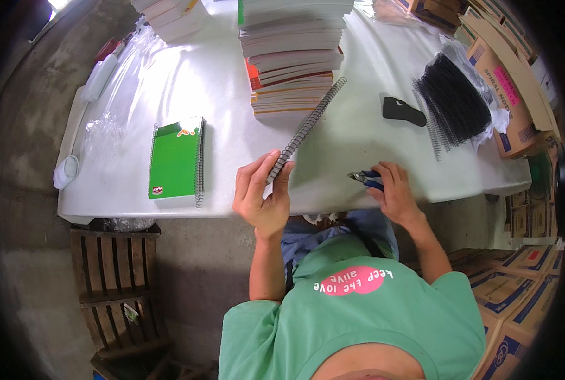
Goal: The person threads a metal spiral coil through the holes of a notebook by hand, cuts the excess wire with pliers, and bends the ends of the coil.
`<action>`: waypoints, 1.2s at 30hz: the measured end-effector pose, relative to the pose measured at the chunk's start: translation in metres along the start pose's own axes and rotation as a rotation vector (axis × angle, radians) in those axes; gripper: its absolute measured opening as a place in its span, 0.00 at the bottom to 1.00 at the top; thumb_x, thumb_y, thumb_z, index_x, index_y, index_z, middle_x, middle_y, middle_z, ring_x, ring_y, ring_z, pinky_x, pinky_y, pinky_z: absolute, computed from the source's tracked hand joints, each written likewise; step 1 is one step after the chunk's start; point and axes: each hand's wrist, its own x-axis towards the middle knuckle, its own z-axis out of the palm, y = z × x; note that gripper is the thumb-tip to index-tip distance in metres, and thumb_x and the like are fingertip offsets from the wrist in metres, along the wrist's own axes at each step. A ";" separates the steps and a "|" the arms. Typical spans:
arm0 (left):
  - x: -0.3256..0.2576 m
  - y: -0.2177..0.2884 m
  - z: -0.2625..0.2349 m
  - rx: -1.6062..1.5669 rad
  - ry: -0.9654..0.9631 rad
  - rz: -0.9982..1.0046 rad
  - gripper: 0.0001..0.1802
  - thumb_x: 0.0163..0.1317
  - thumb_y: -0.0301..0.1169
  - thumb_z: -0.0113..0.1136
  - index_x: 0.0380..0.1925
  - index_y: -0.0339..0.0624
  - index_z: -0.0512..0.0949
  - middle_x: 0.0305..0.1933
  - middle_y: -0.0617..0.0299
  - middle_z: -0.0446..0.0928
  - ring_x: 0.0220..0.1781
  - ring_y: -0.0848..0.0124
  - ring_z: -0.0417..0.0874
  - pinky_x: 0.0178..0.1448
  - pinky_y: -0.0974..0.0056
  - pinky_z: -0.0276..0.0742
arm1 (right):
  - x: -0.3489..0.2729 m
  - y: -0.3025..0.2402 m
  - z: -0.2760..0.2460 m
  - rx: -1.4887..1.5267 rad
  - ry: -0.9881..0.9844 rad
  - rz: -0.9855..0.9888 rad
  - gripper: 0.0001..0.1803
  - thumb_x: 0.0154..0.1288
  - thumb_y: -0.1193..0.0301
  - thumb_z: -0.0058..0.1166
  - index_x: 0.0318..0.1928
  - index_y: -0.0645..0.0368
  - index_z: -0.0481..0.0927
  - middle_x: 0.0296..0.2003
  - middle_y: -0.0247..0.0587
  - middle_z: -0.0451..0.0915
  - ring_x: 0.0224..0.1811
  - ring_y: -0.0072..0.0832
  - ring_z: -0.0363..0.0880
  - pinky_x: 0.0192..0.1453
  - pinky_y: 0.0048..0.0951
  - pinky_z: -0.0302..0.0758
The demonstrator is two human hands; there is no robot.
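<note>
My left hand (261, 193) holds the near end of a long dark spiral binding coil (308, 126), which slants up and away toward a tall stack of unbound notebooks (293, 57). My right hand (393, 190) rests on the white table (232, 82) near its front edge, fingers closed on blue-handled pliers (366, 178). A finished green spiral notebook (176, 159) lies flat to the left of my left hand.
A pile of black binding coils (455, 98) on clear plastic lies at the right, with a black flat object (403, 111) beside it. Cardboard boxes (507, 95) crowd the right side and floor. A wooden crate (114, 278) stands below the table's left end.
</note>
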 end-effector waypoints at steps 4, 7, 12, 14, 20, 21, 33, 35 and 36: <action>-0.001 0.002 0.004 0.051 -0.038 0.007 0.18 0.48 0.16 0.68 0.42 0.38 0.81 0.36 0.56 0.80 0.36 0.71 0.82 0.42 0.68 0.78 | 0.031 -0.075 -0.035 0.353 0.296 -0.121 0.32 0.56 0.59 0.61 0.59 0.57 0.70 0.44 0.46 0.71 0.42 0.43 0.73 0.45 0.39 0.72; 0.000 0.007 0.006 0.047 -0.036 -0.010 0.21 0.47 0.13 0.66 0.43 0.38 0.81 0.36 0.57 0.80 0.36 0.72 0.81 0.41 0.69 0.78 | 0.045 -0.104 -0.059 0.270 0.298 -0.238 0.30 0.53 0.60 0.64 0.57 0.53 0.74 0.41 0.42 0.71 0.37 0.40 0.73 0.39 0.35 0.73; -0.002 0.011 0.013 -0.044 -0.028 0.012 0.24 0.42 0.17 0.69 0.44 0.43 0.82 0.33 0.62 0.80 0.31 0.69 0.75 0.36 0.67 0.71 | 0.048 -0.114 -0.074 0.124 0.301 -0.209 0.29 0.50 0.62 0.65 0.55 0.49 0.76 0.41 0.39 0.72 0.37 0.37 0.72 0.42 0.35 0.72; -0.003 0.013 0.016 -0.039 -0.027 0.036 0.24 0.41 0.18 0.70 0.43 0.43 0.82 0.32 0.63 0.80 0.30 0.70 0.75 0.35 0.68 0.69 | 0.049 -0.114 -0.080 0.140 0.303 -0.184 0.29 0.48 0.66 0.67 0.54 0.52 0.77 0.40 0.42 0.73 0.40 0.39 0.73 0.43 0.35 0.72; -0.004 0.013 0.018 0.073 -0.042 0.110 0.24 0.38 0.23 0.73 0.41 0.45 0.84 0.29 0.67 0.80 0.29 0.70 0.75 0.36 0.67 0.67 | 0.048 -0.108 -0.086 0.167 0.294 -0.174 0.28 0.49 0.63 0.66 0.54 0.51 0.76 0.43 0.40 0.73 0.46 0.39 0.72 0.50 0.38 0.69; -0.004 0.013 0.018 0.078 -0.044 0.120 0.24 0.38 0.23 0.72 0.42 0.45 0.84 0.30 0.67 0.80 0.29 0.70 0.75 0.36 0.67 0.67 | 0.048 -0.108 -0.088 0.176 0.288 -0.170 0.28 0.50 0.63 0.65 0.54 0.52 0.76 0.44 0.40 0.73 0.46 0.40 0.72 0.50 0.39 0.68; -0.006 0.019 0.027 0.157 -0.029 0.304 0.27 0.34 0.14 0.63 0.41 0.42 0.84 0.30 0.65 0.81 0.29 0.71 0.73 0.35 0.68 0.71 | 0.039 -0.101 -0.102 0.393 -0.061 -0.027 0.20 0.61 0.60 0.58 0.50 0.56 0.77 0.32 0.43 0.77 0.32 0.35 0.78 0.36 0.35 0.74; -0.011 0.014 0.031 0.166 0.016 0.369 0.27 0.34 0.14 0.62 0.41 0.41 0.84 0.31 0.64 0.81 0.29 0.71 0.72 0.34 0.68 0.71 | 0.038 -0.099 -0.101 0.779 -0.348 0.189 0.19 0.65 0.60 0.54 0.50 0.59 0.76 0.30 0.44 0.77 0.28 0.32 0.78 0.32 0.32 0.74; -0.013 0.012 0.030 0.155 0.027 0.380 0.26 0.33 0.14 0.62 0.40 0.40 0.84 0.32 0.64 0.81 0.29 0.70 0.72 0.34 0.68 0.71 | 0.038 -0.097 -0.100 0.969 -0.494 0.298 0.19 0.67 0.59 0.53 0.51 0.60 0.75 0.29 0.45 0.78 0.26 0.31 0.78 0.29 0.31 0.74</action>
